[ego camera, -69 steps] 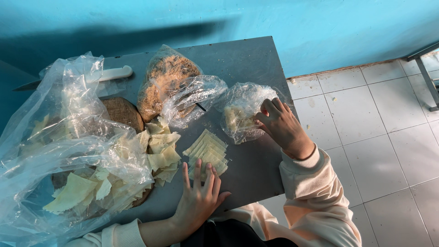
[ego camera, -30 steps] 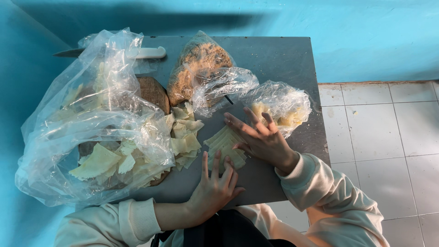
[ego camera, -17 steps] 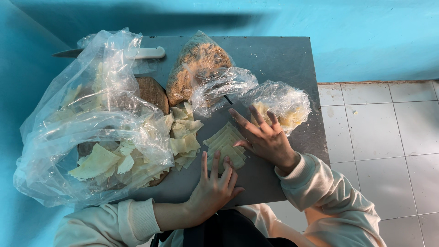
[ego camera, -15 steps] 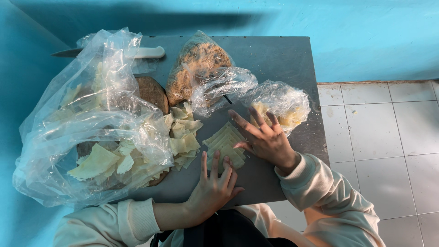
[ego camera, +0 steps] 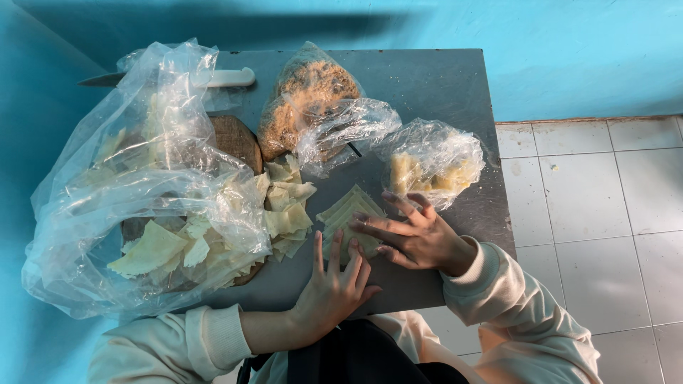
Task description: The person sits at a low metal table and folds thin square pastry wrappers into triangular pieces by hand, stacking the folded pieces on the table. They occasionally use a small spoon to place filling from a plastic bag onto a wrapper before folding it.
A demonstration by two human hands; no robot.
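Both hands lie flat, fingers spread, at the near edge of the grey surface (ego camera: 427, 78). The left hand (ego camera: 334, 284) rests palm down, grip open and holding nothing, its fingertips touching the near edge of a small stack of pale yellow dough sheets (ego camera: 348, 213). The right hand (ego camera: 420, 238) reaches in from the right, grip also open, fingers laid across the stack's right side. Both sleeves are cream.

The surface stands against a turquoise wall (ego camera: 569, 43), with white floor tiles (ego camera: 605, 213) to the right.

Just behind the right hand sits a small clear bag (ego camera: 434, 156) of pale pieces. Left of it lies a bag of brown crumbs (ego camera: 306, 92). A large crumpled clear bag (ego camera: 142, 206) with loose dough scraps (ego camera: 284, 206) fills the left side, and a white-handled knife (ego camera: 213, 77) lies at the far edge.
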